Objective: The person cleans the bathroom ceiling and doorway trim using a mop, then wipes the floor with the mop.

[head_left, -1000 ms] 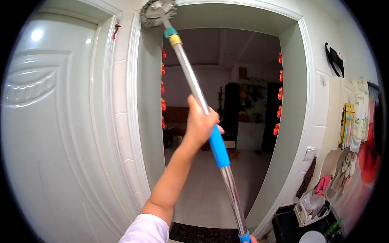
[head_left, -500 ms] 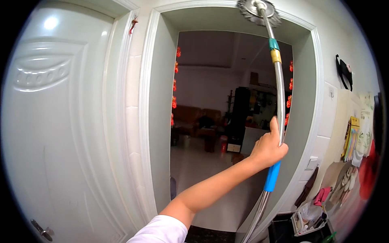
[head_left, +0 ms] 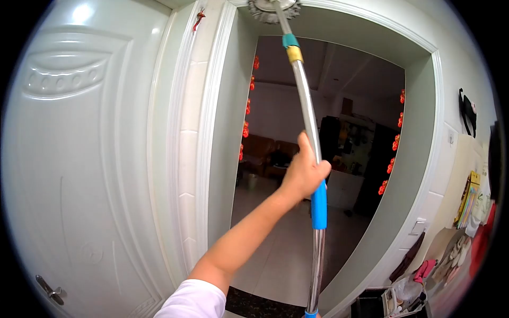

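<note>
Well, the left hand point(head_left: 306, 172) grips the mop point(head_left: 309, 114), head point(head_left: 268, 11) at twelve near the door frame point(head_left: 437, 93); the right hand point(head_left: 318, 315), barely showing at six, I can't read. A slack grip could topple it.

Mop pole point(head_left: 306, 100): shiny silver
Grip point(head_left: 319, 206): bright blue
Collar point(head_left: 290, 41): teal green, above a yellow band point(head_left: 295, 54)
Mop head point(head_left: 268, 6): grey fringe point(head_left: 264, 18) around a silvery disc point(head_left: 289, 5)
Sleeve point(head_left: 193, 301): white
Door point(head_left: 74, 159): pale grey-white, embossed with curved lines and a row of ovals
Hanging ornaments point(head_left: 246, 129): red-orange
Threshold point(head_left: 260, 303): black, speckled with brown
</note>
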Tool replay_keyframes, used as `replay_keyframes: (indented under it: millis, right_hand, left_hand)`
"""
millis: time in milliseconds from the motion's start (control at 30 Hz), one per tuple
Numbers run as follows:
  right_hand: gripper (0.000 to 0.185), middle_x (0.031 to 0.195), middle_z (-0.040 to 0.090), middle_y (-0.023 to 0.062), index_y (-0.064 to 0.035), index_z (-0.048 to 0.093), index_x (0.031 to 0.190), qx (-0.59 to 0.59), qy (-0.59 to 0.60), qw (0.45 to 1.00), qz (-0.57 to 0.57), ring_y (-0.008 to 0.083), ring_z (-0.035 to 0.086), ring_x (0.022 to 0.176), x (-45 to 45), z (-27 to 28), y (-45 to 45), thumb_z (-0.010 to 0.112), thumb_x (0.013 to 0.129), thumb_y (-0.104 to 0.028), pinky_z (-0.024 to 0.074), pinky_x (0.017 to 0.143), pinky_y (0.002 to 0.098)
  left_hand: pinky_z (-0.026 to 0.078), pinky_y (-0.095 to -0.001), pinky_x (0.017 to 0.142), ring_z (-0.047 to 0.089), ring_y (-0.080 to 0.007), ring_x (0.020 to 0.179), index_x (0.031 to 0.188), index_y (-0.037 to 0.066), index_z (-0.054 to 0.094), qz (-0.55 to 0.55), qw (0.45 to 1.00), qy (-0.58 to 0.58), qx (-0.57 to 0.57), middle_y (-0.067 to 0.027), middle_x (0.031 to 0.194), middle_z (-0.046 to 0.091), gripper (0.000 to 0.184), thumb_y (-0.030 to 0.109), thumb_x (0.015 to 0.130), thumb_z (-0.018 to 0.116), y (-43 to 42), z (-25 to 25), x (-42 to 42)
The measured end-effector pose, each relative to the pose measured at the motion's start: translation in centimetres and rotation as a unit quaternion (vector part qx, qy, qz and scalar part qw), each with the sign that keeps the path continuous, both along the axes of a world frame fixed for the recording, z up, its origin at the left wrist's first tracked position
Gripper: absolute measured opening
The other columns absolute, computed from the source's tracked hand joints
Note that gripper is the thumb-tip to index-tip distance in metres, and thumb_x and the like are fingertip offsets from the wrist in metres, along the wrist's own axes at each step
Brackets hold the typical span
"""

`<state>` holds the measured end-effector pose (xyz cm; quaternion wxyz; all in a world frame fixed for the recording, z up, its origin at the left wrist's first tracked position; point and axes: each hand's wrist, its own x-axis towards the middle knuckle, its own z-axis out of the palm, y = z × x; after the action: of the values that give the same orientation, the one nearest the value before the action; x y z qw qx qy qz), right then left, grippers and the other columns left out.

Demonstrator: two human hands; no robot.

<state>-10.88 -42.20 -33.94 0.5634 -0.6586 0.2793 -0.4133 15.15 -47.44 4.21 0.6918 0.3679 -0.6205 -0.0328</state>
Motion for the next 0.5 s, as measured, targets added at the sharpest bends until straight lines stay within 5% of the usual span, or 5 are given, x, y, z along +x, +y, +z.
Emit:
replay_keyframes:
  millis: [67,200,367,500]
  right_hand:
    - [0.032,0.068,0.044,-0.0019,-0.0069,0.053,0.101,-0.061,-0.014,0.997,-0.040,0.0108,0.040,0.058,1.6,4.4,1.1,0.047,0.096,-0.038,0.0337,0.053,0.0254]
    - [0.029,0.063,0.042,-0.0035,-0.0088,0.051,0.095,-0.002,-0.018,0.999,0.048,0.0094,0.036,0.052,2.2,7.7,0.9,0.048,0.096,-0.038,0.0300,0.048,0.0245]
    - [0.031,0.062,0.044,-0.0012,-0.0077,0.050,0.091,-0.089,0.049,0.994,0.033,0.0090,0.040,0.052,2.2,12.1,1.6,0.049,0.095,-0.039,0.0317,0.047,0.0258]
    - [0.034,0.062,0.046,0.0002,-0.0070,0.049,0.087,-0.119,0.092,0.989,-0.001,0.0106,0.044,0.054,1.3,9.0,1.7,0.048,0.095,-0.040,0.0337,0.048,0.0272]
  left_hand:
    - [0.052,-0.0396,0.046,0.061,-0.0302,0.050,0.123,0.001,0.015,-0.005,1.000,0.018,-0.020,-0.0198,0.068,0.052,0.058,0.007,0.077,0.048,0.4,0.9,2.3]
    - [0.051,-0.0366,0.041,0.057,-0.0230,0.046,0.117,0.003,0.021,-0.005,0.997,0.064,-0.045,-0.0159,0.069,0.052,0.049,0.006,0.078,0.049,2.2,3.1,5.3]
    - [0.048,-0.0336,0.038,0.054,-0.0212,0.042,0.104,0.008,0.026,-0.009,0.992,0.116,-0.044,-0.0113,0.065,0.050,0.034,0.005,0.079,0.048,3.9,4.7,7.2]
    - [0.048,-0.0333,0.039,0.054,-0.0212,0.043,0.105,0.008,0.025,-0.005,0.993,0.118,-0.023,-0.0112,0.065,0.049,0.035,0.006,0.079,0.049,4.2,2.0,6.7]
